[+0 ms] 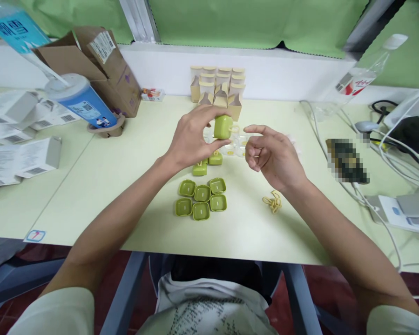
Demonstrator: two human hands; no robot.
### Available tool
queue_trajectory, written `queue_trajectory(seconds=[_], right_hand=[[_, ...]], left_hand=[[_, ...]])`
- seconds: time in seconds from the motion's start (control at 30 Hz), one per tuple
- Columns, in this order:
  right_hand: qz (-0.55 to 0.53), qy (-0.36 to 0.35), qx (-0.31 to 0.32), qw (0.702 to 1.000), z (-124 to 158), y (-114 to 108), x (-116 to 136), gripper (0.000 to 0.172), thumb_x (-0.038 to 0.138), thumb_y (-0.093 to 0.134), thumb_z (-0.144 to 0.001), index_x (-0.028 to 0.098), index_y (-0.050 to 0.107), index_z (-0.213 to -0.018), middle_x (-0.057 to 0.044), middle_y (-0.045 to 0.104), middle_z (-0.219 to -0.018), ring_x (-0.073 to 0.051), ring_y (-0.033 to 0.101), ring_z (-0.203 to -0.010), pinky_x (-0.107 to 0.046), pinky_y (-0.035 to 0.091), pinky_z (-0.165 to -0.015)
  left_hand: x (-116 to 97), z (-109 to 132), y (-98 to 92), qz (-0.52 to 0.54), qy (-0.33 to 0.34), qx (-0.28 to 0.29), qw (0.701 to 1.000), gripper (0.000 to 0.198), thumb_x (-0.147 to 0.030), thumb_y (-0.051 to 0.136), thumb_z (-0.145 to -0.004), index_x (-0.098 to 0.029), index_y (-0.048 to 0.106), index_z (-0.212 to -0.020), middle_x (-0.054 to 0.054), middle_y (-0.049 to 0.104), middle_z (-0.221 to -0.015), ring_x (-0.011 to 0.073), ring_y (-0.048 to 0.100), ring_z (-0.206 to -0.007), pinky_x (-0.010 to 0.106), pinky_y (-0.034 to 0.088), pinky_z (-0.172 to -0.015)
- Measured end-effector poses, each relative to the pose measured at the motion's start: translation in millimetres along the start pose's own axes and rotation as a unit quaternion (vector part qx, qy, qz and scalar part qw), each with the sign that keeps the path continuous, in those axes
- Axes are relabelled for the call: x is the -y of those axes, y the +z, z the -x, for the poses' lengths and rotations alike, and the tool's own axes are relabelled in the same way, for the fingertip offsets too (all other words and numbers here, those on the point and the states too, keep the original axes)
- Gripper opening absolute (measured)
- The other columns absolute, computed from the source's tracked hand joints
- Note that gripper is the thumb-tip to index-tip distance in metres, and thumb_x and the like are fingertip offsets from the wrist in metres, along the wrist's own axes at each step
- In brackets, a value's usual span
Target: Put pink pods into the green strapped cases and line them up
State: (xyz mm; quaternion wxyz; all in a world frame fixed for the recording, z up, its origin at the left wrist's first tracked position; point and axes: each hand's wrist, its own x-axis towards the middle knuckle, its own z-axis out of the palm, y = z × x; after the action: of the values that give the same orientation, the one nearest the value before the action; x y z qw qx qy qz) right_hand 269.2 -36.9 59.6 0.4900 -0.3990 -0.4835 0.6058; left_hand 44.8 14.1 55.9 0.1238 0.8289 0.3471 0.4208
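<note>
My left hand (192,137) is raised over the table, its fingers and thumb closed on a small green box (223,126). Just to the right, my right hand (270,153) hovers with the index finger stretched toward the box and the other fingers curled; I see nothing in it. Below the hands, several open green box halves (201,199) lie in a cluster on the pale table (125,186). Two closed green boxes (206,164) lie just behind the cluster. A small heap of yellow rings (273,203) rests under my right wrist. Clear plastic bags (235,145) lie behind the hands.
Beige cartons (218,90) stand stacked at the back wall. A brown cardboard box (101,65), a blue-labelled tub (82,100) and white packages (21,135) fill the left. A clear bottle (359,79), cables (387,153) and white devices (401,211) lie on the right.
</note>
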Motion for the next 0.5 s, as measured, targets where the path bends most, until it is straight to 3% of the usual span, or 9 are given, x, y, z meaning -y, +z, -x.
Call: queue_trajectory(seconds=[0.07, 0.13, 0.23, 0.3, 0.5], right_hand=[[0.057, -0.032, -0.023, 0.998, -3.2, -5.2, -5.6, 0.029, 0.03, 0.076, -0.087, 0.025, 0.065, -0.113, 0.004, 0.064, -0.075, -0.011, 0.058, -0.055, -0.024, 0.043, -0.045], [0.146, -0.088, -0.002, 0.985, -4.3, -7.6, -10.9, 0.041, 0.031, 0.079, -0.088, 0.028, 0.065, -0.127, -0.002, 0.074, -0.102, -0.013, 0.066, -0.066, -0.025, 0.052, -0.05], [0.287, -0.204, 0.04, 0.935, -3.1, -6.9, -17.9, 0.057, 0.035, 0.081, -0.091, 0.032, 0.064, -0.145, -0.009, 0.066, -0.142, -0.017, 0.073, -0.089, -0.03, 0.063, -0.064], [0.331, -0.256, 0.039, 0.907, -2.3, -6.3, -21.2, 0.053, 0.038, 0.077, -0.097, 0.033, 0.066, -0.148, -0.01, 0.065, -0.146, -0.019, 0.073, -0.094, -0.032, 0.066, -0.071], [0.37, -0.309, 0.024, 0.876, -2.4, -9.6, -19.2, 0.043, 0.047, 0.074, -0.102, 0.034, 0.074, -0.143, -0.008, 0.076, -0.126, -0.02, 0.071, -0.089, -0.037, 0.068, -0.078]], left_hand=[[0.3, 0.0, -0.9, 0.028, -0.051, 0.003, 0.998, 0.063, -0.064, 0.089, -0.081, -0.026, 0.067, -0.126, 0.009, 0.08, -0.124, 0.0276, 0.074, -0.114, 0.041, 0.059, -0.094], [-1.2, 0.4, -1.2, 0.083, -0.106, 0.033, 0.99, 0.067, -0.067, 0.089, -0.08, -0.025, 0.064, -0.126, 0.007, 0.081, -0.115, 0.025, 0.076, -0.105, 0.038, 0.06, -0.089], [-5.5, 1.2, 0.1, 0.184, -0.164, 0.116, 0.962, 0.064, -0.07, 0.086, -0.081, -0.021, 0.065, -0.116, 0.007, 0.081, -0.105, 0.022, 0.077, -0.094, 0.035, 0.06, -0.082], [-8.1, 1.4, 1.6, 0.23, -0.177, 0.146, 0.946, 0.061, -0.071, 0.087, -0.08, -0.02, 0.068, -0.108, 0.008, 0.08, -0.106, 0.0219, 0.076, -0.095, 0.035, 0.06, -0.082], [-12.1, -1.0, -3.5, 0.236, -0.183, 0.166, 0.94, 0.058, -0.071, 0.087, -0.079, -0.019, 0.08, -0.103, 0.008, 0.08, -0.1, 0.0216, 0.073, -0.091, 0.036, 0.059, -0.081]])
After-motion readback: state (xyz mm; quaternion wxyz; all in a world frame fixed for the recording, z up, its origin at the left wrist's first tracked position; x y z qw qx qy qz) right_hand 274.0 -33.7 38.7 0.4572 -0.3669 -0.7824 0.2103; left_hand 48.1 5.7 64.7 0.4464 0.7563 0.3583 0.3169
